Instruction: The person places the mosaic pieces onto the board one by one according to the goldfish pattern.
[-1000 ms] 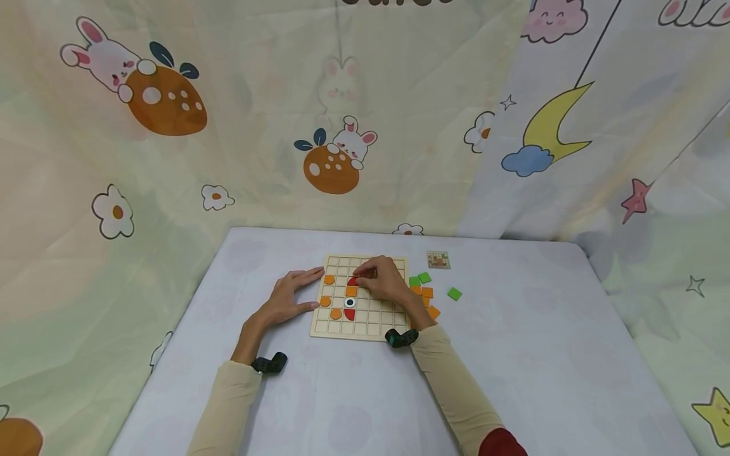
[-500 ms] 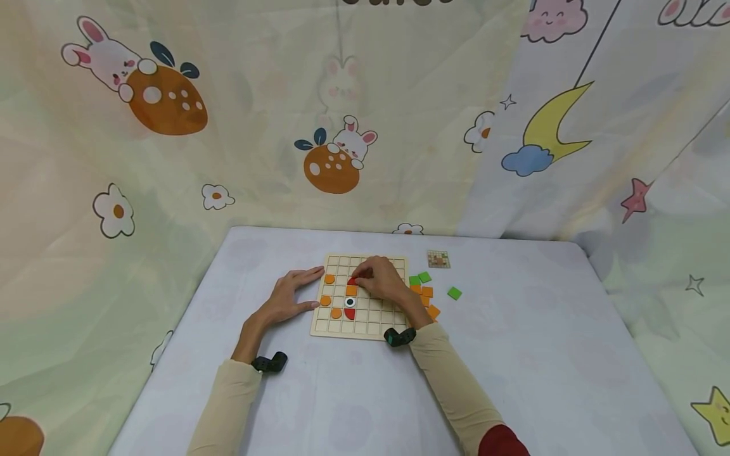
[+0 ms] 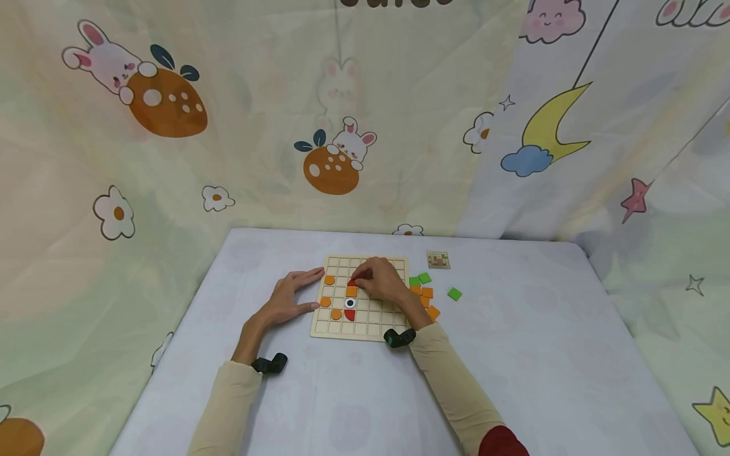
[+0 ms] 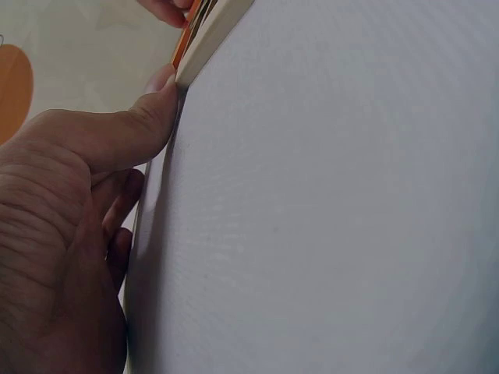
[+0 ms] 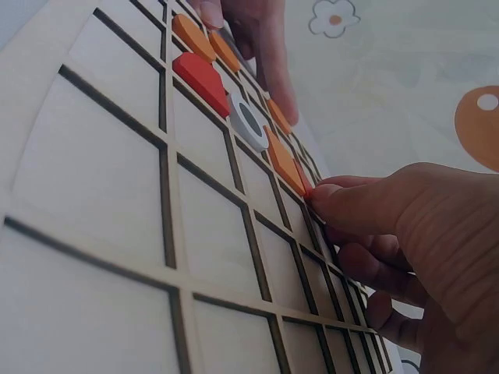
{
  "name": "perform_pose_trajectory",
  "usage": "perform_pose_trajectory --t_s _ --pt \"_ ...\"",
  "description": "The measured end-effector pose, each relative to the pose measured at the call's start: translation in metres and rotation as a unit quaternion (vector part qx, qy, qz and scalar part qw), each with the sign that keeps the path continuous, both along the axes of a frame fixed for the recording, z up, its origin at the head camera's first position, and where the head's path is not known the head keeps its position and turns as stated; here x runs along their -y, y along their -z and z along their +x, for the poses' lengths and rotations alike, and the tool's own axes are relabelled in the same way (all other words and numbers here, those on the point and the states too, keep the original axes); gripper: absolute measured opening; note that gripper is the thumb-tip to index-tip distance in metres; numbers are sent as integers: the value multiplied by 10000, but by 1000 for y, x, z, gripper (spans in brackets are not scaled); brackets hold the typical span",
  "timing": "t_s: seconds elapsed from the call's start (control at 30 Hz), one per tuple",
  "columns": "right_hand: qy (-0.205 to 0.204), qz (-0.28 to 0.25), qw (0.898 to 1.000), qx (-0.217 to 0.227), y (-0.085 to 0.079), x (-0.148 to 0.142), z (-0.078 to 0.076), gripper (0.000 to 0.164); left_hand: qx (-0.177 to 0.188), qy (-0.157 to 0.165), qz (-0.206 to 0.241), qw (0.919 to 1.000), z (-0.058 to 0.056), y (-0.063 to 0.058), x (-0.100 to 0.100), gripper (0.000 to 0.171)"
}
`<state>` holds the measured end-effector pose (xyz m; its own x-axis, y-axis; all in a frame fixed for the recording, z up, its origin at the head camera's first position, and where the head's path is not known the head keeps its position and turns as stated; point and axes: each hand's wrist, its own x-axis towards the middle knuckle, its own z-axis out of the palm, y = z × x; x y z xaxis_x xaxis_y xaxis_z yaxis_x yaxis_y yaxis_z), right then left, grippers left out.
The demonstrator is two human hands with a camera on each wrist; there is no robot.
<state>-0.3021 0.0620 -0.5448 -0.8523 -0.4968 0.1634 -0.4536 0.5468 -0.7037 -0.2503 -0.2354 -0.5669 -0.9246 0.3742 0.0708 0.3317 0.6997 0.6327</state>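
A wooden grid board [image 3: 376,326] lies on the white table. My right hand [image 3: 381,278] reaches over it, thumb and fingertips pinching a red rounded piece [image 3: 352,283] at a cell above an orange square [image 3: 351,292]. Below that square come a white disc with a black centre [image 3: 350,303] and a second red rounded piece [image 3: 350,315]. Orange discs [image 3: 329,280] sit in cells to the left. Fingers extended, my left hand [image 3: 285,296] touches the board's left edge; in the left wrist view its thumb [image 4: 132,128] meets the board's side.
Right of the board lie loose orange squares [image 3: 427,292] and green squares [image 3: 454,294], some partly behind my right forearm. A small picture card [image 3: 438,259] is at the back right. Patterned cloth [image 3: 256,114] hangs behind the table.
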Motion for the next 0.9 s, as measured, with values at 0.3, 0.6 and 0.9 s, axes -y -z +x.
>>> perform_pose_trajectory --t_s 0.3,0.6,0.9 --pt "9 -326 9992 -234 -5 -13 0 19 75 -23 -9 10000 0 0 -1 82" --pt "186 -402 9990 -59 -17 -50 9 27 22 -7 -59 10000 0 1 -1 83" --pt "353 -119 9993 97 -31 -97 23 27 -24 4 -96 10000 0 1 -1 84"
